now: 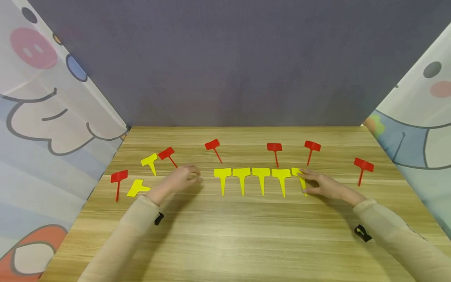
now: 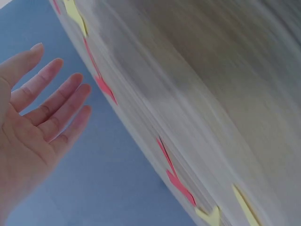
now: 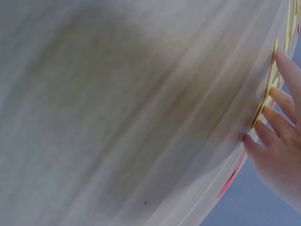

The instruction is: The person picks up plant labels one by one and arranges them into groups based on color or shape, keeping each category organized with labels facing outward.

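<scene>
The right hand [image 1: 325, 185] touches the rightmost yellow T-shaped plant label [image 1: 295, 171], its fingers slightly apart and reaching over the label's head while the thumb lies by the stake. This label ends a row of five; the other four yellow labels [image 1: 261, 172] lie side by side, heads toward the back edge of the wood-grain tabletop [image 1: 225, 243] and stakes pointing toward its front.

The left hand [image 1: 179, 178] hovers left of the row, fingers relaxed and a little spread. Near it, toward the left edge, lie two loose yellow labels, one upper [image 1: 149, 159] and one lower [image 1: 137, 188], the latter turned with its stake toward the left wrist.

Six red plant labels [image 1: 274, 147] are scattered: one near the left edge, one near the right edge and four between, nearer the back edge. A grey panel [image 1: 232, 62] rises behind the tabletop, with cartoon-print curtains [image 1: 24, 117] at both sides.
</scene>
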A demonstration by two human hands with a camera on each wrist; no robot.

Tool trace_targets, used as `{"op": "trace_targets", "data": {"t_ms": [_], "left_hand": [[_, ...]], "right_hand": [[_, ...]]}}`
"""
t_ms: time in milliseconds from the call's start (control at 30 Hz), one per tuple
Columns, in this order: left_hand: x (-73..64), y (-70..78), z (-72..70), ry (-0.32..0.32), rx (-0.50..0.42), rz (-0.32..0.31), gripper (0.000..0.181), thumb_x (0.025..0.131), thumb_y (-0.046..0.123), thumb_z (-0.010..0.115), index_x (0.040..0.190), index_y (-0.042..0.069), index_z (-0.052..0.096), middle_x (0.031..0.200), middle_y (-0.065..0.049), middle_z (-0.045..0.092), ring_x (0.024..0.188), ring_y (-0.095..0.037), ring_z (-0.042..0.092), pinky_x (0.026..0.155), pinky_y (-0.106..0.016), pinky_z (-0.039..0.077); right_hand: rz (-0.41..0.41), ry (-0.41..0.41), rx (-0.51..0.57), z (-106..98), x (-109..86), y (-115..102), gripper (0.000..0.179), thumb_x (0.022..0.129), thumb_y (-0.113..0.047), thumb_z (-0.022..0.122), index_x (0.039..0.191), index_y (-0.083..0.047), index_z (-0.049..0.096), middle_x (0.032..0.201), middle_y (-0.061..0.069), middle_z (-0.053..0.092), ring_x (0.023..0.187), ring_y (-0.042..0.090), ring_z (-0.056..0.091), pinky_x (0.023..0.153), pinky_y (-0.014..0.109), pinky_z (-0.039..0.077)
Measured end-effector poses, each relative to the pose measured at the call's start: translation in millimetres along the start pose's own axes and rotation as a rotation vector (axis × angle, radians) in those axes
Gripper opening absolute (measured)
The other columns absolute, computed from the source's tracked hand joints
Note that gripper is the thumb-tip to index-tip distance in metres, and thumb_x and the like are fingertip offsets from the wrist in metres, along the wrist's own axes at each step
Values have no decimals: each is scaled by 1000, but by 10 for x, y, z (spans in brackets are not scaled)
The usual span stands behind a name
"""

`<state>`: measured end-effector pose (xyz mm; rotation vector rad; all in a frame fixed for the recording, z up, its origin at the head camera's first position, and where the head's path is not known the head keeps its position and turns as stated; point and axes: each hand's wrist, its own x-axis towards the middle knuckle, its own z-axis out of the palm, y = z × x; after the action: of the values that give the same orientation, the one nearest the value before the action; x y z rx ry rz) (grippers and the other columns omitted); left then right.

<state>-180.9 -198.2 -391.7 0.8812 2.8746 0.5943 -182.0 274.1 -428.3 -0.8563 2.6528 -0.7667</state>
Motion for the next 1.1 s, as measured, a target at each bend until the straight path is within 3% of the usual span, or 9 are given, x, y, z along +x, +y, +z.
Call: {"op": "trace_targets", "data": {"t_ms": [300, 633, 767, 933, 1100], "left_hand": [[-292, -200, -198, 81, -50, -119, 24, 82, 15, 63, 100, -2, 62, 102, -12, 61, 95, -30, 56, 81, -44, 46], [-576, -386, -367, 163, -104, -172, 26, 81, 10, 63, 103, -3, 60, 104, -16, 58, 94, -33, 53, 79, -47, 45], [-693, -436, -420, 167, -126, -213, 29, 82, 11, 62, 106, -4, 59, 108, -18, 57, 96, -35, 53, 80, -48, 44], [-828, -481, -484, 154, -138, -312, 37, 85, 23, 59, 112, -3, 56, 111, -19, 56, 100, -37, 51, 81, -50, 43], [-922, -543, -483, 214, -104, -304, 32, 82, 15, 63, 107, -4, 57, 104, -20, 58, 94, -38, 53, 79, -50, 44]], "right_hand": [[11, -10, -1, -11, 6, -1, 64, 78, -27, 66, 128, 6, 42, 137, 27, 28, 123, 47, 23, 95, 57, 27], [-27, 28, -19, 2, -6, -25, 62, 78, -26, 66, 125, 8, 44, 134, 29, 31, 120, 49, 26, 91, 58, 30], [-30, 32, -11, 9, -6, -24, 62, 78, -25, 66, 126, 8, 43, 133, 30, 31, 120, 49, 26, 91, 59, 29], [-1, 6, 6, 4, -5, -13, 64, 78, -25, 66, 128, 7, 41, 136, 29, 28, 122, 48, 23, 94, 59, 27], [5, 0, 5, -1, -3, -9, 65, 78, -25, 66, 128, 7, 40, 136, 29, 27, 122, 49, 22, 93, 59, 27]]}}
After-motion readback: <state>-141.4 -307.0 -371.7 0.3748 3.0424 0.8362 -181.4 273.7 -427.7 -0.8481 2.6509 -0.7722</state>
